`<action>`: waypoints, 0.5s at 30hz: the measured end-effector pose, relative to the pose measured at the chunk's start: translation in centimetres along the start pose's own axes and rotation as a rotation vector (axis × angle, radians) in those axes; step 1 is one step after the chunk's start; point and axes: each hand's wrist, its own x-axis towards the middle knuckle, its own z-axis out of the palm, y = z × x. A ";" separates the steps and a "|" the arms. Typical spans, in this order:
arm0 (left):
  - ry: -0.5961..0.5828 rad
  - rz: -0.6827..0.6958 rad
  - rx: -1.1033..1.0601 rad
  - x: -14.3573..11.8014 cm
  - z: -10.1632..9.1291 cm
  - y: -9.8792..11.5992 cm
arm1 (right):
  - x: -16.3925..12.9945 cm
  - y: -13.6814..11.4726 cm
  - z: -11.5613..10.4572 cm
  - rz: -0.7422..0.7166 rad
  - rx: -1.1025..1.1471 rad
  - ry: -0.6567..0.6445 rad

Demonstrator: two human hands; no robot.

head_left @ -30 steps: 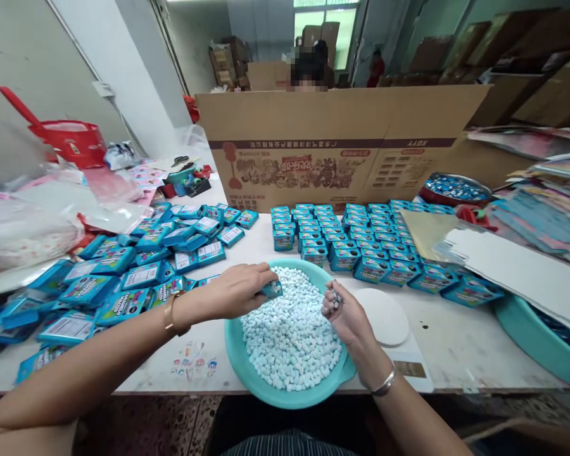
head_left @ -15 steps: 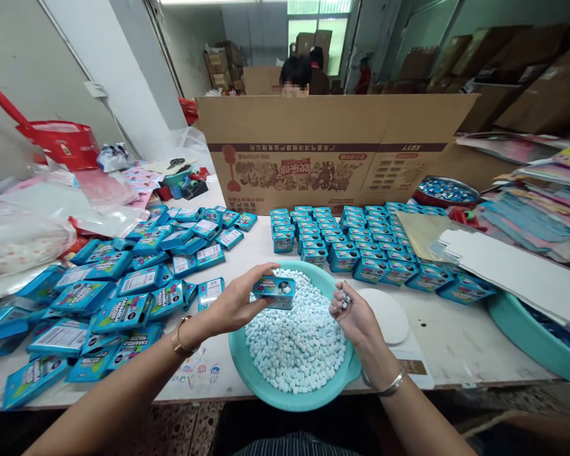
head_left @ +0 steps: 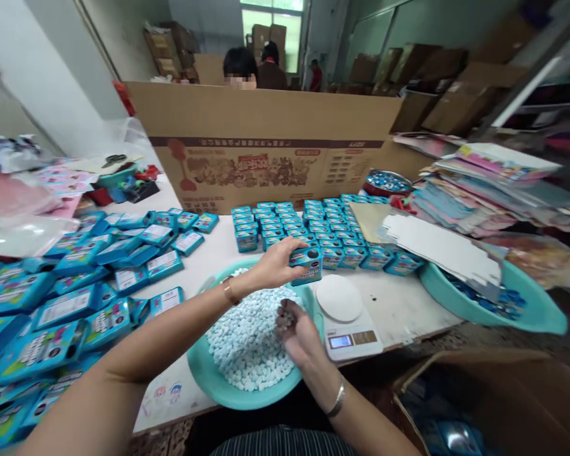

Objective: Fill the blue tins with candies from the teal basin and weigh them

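My left hand grips a small blue candy box by its side, holding it above the right rim of the turquoise basin. Small pale-blue and white candies fill that basin. Lower down, over the candies, my right hand has its fingers curled, with a few candies in them; they look dark and slightly blurred. Just right of both hands sits a white kitchen scale with a round pan and a lit display.
Loose blue boxes lie piled on the left. Rows of upright boxes stand at the back, before a large carton. A second turquoise basin with white card over it is at right, above an open carton. A person is behind.
My left hand has carried the box rightward across the basin, toward the scale. My right hand has shifted inward over the candies. The view has turned right, showing the scale's display.
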 end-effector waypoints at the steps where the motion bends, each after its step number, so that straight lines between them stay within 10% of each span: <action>1: -0.056 0.007 0.035 1.4 1.7 0.3 | -0.1 0.4 0.1 0.008 0.012 0.018; 8: -0.366 0.049 0.200 6.6 11.9 2.3 | 0.1 2.0 0.3 0.016 0.061 0.048; 15: -0.459 0.019 0.267 6.6 12.6 2.9 | -0.5 2.5 0.3 0.021 0.082 0.011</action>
